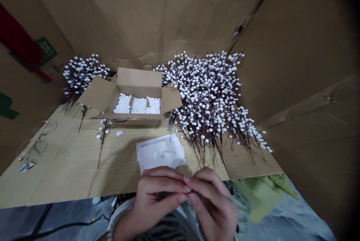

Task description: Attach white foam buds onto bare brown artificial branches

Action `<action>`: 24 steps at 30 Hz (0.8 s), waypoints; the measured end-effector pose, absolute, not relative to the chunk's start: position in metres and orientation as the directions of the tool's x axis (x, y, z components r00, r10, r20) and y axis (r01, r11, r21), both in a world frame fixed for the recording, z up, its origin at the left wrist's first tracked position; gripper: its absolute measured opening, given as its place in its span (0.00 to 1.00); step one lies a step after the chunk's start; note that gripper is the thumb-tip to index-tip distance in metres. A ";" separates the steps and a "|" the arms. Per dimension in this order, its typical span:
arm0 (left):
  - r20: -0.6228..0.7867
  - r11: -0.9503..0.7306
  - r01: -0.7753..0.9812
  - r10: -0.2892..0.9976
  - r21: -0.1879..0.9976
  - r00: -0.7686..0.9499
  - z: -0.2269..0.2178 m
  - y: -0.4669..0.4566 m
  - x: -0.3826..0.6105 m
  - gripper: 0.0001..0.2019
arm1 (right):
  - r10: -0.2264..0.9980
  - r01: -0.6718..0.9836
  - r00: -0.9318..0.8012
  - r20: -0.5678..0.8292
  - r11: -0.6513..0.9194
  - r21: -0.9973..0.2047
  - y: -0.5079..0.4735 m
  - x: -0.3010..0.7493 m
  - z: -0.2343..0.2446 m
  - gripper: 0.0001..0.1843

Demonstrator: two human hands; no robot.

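Close to my body, past the table's front edge, my left hand (pixel 159 192) and my right hand (pixel 212 198) meet fingertip to fingertip. Both are closed in a pinch; whatever lies between the tips is too small and covered to make out. Just beyond them are white paper sheets (pixel 152 155) on the table. An open cardboard box (pixel 137 122) stands behind the paper, with white balls (pixel 139 106) in several groups inside. A single dark stem with white berries (pixel 102 137) lies left of the paper.
A large heap of white-berry stems (pixel 208 94) covers the table's right side; a smaller bunch (pixel 81 76) is at back left. Dark-handled pliers or scissors (pixel 171 121) lie beside the box. Eyeglasses (pixel 39 145) rest at left. Cardboard walls (pixel 112 15) enclose the table.
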State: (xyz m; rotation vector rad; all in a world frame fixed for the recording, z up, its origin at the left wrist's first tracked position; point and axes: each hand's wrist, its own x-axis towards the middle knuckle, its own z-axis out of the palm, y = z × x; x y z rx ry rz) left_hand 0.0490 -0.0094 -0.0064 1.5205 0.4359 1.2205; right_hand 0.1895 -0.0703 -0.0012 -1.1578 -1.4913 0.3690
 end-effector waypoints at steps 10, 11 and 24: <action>0.591 -0.551 -0.226 0.689 0.803 0.420 -0.005 -0.004 0.048 0.09 | 0.761 0.574 0.047 0.647 0.509 -0.641 -0.068 0.202 0.000 0.19; 0.598 -0.564 -0.216 0.684 0.797 0.418 -0.005 -0.004 0.048 0.09 | 0.753 0.598 0.020 0.658 0.519 -0.611 -0.068 0.205 0.001 0.19; 0.438 -0.364 -0.244 0.750 0.899 0.495 -0.014 -0.008 0.044 0.19 | 0.673 0.806 -0.115 0.731 0.493 -0.327 -0.065 0.209 0.007 0.16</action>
